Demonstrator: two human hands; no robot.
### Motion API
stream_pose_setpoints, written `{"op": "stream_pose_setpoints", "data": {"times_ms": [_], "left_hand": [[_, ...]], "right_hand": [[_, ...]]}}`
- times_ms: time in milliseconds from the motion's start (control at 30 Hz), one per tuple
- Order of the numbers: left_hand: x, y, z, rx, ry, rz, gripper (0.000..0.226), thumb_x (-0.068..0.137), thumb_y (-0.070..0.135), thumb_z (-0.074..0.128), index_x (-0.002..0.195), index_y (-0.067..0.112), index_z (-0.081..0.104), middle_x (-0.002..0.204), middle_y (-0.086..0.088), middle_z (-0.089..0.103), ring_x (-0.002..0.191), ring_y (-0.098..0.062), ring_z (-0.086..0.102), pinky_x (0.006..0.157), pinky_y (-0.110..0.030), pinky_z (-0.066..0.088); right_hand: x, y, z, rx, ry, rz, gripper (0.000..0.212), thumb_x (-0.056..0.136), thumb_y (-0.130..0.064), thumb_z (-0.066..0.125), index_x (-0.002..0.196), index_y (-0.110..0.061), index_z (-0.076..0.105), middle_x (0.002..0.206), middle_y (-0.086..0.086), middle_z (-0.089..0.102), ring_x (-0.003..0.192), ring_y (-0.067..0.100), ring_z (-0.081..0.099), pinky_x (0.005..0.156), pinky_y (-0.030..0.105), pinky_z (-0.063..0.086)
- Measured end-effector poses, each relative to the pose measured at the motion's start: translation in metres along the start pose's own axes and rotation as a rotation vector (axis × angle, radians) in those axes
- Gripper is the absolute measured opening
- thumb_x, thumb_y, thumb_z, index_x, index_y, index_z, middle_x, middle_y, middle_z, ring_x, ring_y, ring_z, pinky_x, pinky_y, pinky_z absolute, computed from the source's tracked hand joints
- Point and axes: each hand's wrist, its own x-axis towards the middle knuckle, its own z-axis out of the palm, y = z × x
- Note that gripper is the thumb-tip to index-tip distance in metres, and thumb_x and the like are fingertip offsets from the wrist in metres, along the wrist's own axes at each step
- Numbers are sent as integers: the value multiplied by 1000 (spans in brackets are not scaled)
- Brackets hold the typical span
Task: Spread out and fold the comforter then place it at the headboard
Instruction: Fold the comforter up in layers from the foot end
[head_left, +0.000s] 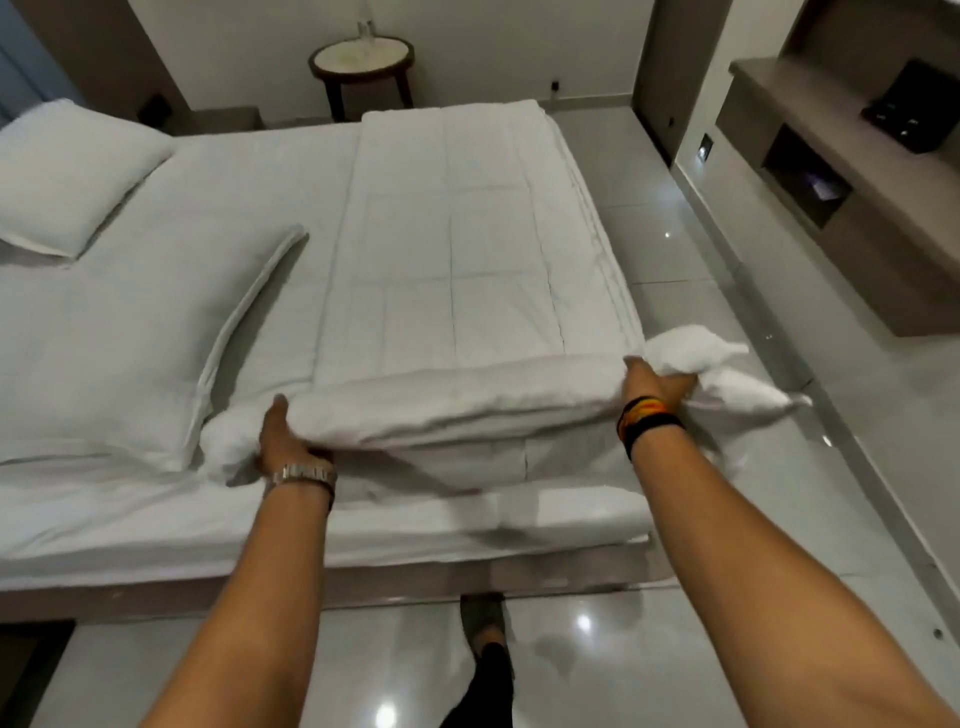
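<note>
A white quilted comforter (467, 249) lies as a long folded strip along the right side of the bed (156, 519). Its near end is lifted and curled over into a thick roll. My left hand (283, 441), with a metal watch on the wrist, grips the left corner of that raised end. My right hand (652, 384), with dark bands on the wrist, grips the right corner, where loose fabric bunches out past the bed's edge. Both sets of fingers are tucked under the fabric.
Two white pillows (67, 176) lie on the left of the bed, one (140, 332) close to my left hand. A round side table (361, 62) stands beyond the bed. Glossy tiled floor (701, 260) runs along the right, with a wall unit (831, 182) further right. My foot (480, 618) is by the frame.
</note>
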Motion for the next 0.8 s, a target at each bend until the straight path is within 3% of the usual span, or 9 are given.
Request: {"op": "stream_pose_setpoints", "data": {"times_ms": [100,167,300,367,467,600,700,767,800], "left_hand": [[69,16,66,-5,-126,14,36,98,37,66,127,14,67,112,-3,72,94,-21,69,87,-37,59],[106,14,92,106,-138,-20,29,102,42,58,121,21,64,112,1,65,94,-17,63,80,-30,55],[150,-38,68,431,134,9,58,104,43,57,151,11,47,154,-14,50,137,-34,51,112,-40,43],[140,-76,39,632,442,-46,89,95,62,59,160,11,28,166,-18,29,150,-34,36,120,-42,32],[114,-119,21,646,679,-238,121,81,85,54,167,19,0,172,-20,-3,159,-38,6,124,-58,5],[125,-137,31,459,674,-192,145,63,81,76,165,29,-13,170,-23,10,154,-38,25,121,-59,20],[147,-140,22,383,640,-147,166,34,86,74,164,31,-13,172,-14,-6,157,-34,14,123,-56,18],[155,-141,10,526,560,-152,153,51,87,73,165,27,-9,173,-10,-4,157,-31,15,125,-53,16],[158,-142,3,514,558,-129,142,64,71,83,165,28,-7,173,-8,4,155,-29,23,124,-52,20]], "right_hand": [[48,-39,62,33,-328,102,103,90,-25,78,165,-32,8,145,3,46,125,36,61,104,56,52],[68,-42,80,-22,-421,147,95,95,-29,74,165,-37,11,135,0,44,121,35,63,97,57,57],[68,21,56,-249,-26,-41,60,99,-24,70,153,-10,47,147,14,56,135,33,55,106,30,46],[55,72,29,-422,212,-78,67,96,-34,73,153,-8,47,158,20,43,147,39,40,118,44,36],[44,121,11,-387,338,239,104,85,-59,76,165,-30,16,168,15,22,150,41,30,119,57,30],[67,134,38,46,276,375,141,70,-64,86,162,-35,-17,170,1,19,148,33,37,114,65,39],[89,138,61,52,324,357,153,63,-52,96,162,-32,-19,172,0,11,151,28,34,120,58,33],[96,146,66,58,351,335,151,60,-41,99,164,-34,-11,168,2,24,145,28,41,119,57,35],[95,149,65,65,353,323,147,61,-36,100,164,-33,-5,164,3,32,142,28,45,118,55,36]]}}
